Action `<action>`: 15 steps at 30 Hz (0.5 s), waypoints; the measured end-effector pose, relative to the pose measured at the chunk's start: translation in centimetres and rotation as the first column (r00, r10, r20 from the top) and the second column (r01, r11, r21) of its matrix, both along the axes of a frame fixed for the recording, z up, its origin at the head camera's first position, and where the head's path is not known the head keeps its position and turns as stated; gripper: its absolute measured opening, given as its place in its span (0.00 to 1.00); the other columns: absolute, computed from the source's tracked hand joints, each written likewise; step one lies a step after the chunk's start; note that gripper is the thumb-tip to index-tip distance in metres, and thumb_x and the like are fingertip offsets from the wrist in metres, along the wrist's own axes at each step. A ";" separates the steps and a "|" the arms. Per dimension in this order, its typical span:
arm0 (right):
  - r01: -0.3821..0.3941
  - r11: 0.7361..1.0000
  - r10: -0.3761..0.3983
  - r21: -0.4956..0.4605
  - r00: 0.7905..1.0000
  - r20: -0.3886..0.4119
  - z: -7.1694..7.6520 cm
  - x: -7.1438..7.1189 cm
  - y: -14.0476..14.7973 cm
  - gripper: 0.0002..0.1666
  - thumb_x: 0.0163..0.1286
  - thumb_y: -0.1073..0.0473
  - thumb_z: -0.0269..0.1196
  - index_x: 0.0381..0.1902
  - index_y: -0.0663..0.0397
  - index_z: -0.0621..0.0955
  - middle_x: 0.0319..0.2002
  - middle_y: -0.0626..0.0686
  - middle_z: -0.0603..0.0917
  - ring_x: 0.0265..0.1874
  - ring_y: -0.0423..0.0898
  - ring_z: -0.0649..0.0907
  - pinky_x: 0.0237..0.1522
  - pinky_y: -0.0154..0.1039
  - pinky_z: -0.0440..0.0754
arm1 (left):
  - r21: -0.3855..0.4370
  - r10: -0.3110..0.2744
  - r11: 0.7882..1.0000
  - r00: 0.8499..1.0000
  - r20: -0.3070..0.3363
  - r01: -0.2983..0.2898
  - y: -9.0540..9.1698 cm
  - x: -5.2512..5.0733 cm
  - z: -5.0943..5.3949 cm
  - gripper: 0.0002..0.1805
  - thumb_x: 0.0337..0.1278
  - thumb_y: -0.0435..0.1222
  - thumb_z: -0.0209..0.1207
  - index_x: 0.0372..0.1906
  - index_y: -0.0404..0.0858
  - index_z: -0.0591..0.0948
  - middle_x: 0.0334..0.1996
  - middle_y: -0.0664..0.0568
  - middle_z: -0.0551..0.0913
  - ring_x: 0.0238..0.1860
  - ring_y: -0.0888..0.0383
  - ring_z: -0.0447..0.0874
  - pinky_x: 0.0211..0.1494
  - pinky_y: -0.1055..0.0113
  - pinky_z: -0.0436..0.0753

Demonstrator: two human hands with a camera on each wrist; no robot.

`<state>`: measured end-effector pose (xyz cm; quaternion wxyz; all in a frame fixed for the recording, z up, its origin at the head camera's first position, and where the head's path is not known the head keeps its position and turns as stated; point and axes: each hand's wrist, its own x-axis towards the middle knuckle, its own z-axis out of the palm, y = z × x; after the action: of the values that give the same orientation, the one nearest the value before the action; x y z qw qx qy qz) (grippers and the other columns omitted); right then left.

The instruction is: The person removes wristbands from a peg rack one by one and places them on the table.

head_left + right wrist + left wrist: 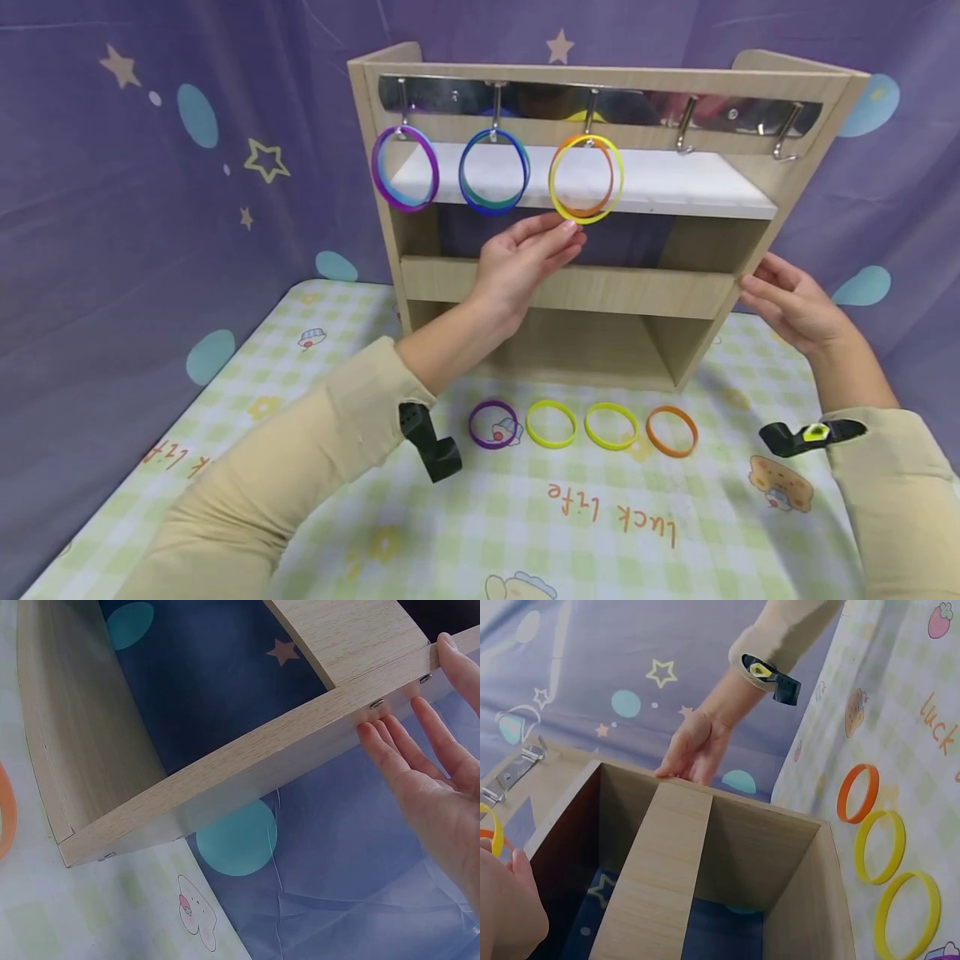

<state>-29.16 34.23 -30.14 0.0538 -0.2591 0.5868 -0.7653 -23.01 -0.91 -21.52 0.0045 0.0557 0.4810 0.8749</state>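
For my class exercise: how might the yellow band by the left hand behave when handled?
Pushed, the yellow band would probably swing, its top being at a hook. Being slim, it is probably light. Its thin wall likely flexes when pinched.

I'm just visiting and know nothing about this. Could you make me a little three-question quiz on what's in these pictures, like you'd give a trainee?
1. How many rings lie on the table?

2. Fill in the blank: in the head view, the third hook from the left carries an orange ring and a ____ ring.

3. Multiple choice: what is the right hand touching?
A) a ring on the table
B) the side of the wooden rack
C) one of the hooks

Key: 1. Four. 2. Yellow. 3. B.
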 end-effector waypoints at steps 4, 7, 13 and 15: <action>-0.006 1.000 0.006 -0.003 1.000 -0.002 0.1 0.1 0.0 0.28 0.72 0.75 0.45 0.61 0.44 0.75 0.54 0.47 0.81 0.51 0.38 0.82 0.51 0.25 0.83 | 0.040 0.012 0.999 1.000 -0.018 -0.011 0.3 0.1 0.2 0.07 0.58 0.23 0.59 0.32 0.37 0.78 0.26 0.52 0.84 0.29 0.62 0.86 0.47 0.70 0.88; -0.006 1.000 0.006 -0.004 1.000 -0.002 0.2 0.1 -0.1 0.28 0.72 0.75 0.45 0.61 0.44 0.75 0.54 0.47 0.81 0.51 0.38 0.82 0.51 0.25 0.83 | 0.053 0.028 0.998 0.999 -0.025 -0.026 0.5 0.2 0.4 0.09 0.57 0.22 0.59 0.30 0.38 0.77 0.24 0.53 0.84 0.27 0.63 0.86 0.43 0.72 0.88; -0.004 1.000 0.004 -0.007 1.000 0.003 0.1 0.1 -0.1 0.28 0.72 0.75 0.45 0.62 0.44 0.75 0.54 0.47 0.80 0.51 0.37 0.82 0.51 0.25 0.83 | 0.079 0.049 0.996 0.998 -0.047 -0.045 0.7 0.4 0.6 0.08 0.58 0.23 0.59 0.29 0.38 0.77 0.23 0.54 0.83 0.25 0.63 0.85 0.35 0.77 0.88; 0.000 1.000 0.000 0.000 1.000 0.010 0.1 0.2 0.0 0.28 0.72 0.74 0.45 0.65 0.48 0.70 0.54 0.46 0.80 0.52 0.37 0.82 0.51 0.25 0.83 | 0.085 0.051 0.995 0.997 -0.053 -0.046 0.7 0.4 0.6 0.09 0.59 0.24 0.59 0.28 0.39 0.77 0.23 0.54 0.83 0.25 0.63 0.84 0.37 0.75 0.89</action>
<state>-28.97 34.21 -30.09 0.0568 -0.2553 0.5866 -0.7665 -22.56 -0.18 -20.88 -0.0324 0.0684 0.4452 0.8922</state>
